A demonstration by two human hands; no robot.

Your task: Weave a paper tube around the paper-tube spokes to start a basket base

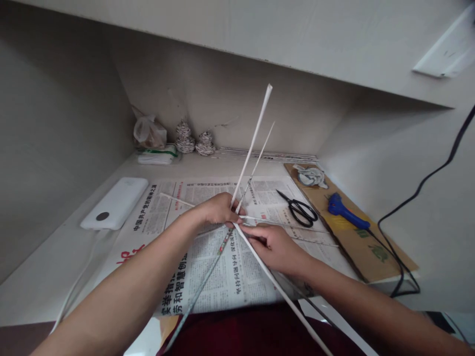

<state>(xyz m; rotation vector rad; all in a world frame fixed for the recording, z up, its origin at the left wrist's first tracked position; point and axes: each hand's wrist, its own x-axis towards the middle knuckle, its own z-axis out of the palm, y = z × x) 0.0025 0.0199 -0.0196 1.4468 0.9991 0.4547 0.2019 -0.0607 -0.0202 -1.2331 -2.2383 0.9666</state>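
Several thin rolled paper sticks cross at one point between my hands, fanning out in different directions. A white paper stick [254, 133] slants up and away from the crossing, beside a thinner printed one [260, 155]. Another white stick [282, 291] runs down towards me, and a greenish printed stick [200, 289] reaches down to the left. My left hand [222, 208] is closed around the sticks at the crossing. Close by on the right, my right hand [272, 244] pinches the sticks with thumb and forefinger. The exact weave is partly hidden by my fingers.
Newspaper [222, 272] covers the table under my hands. Black scissors [301, 211] lie to the right, near a blue glue gun [347, 211] on cardboard [371, 247]. A white power bank [118, 200] is at left. Two coiled paper gourds [184, 138] stand behind.
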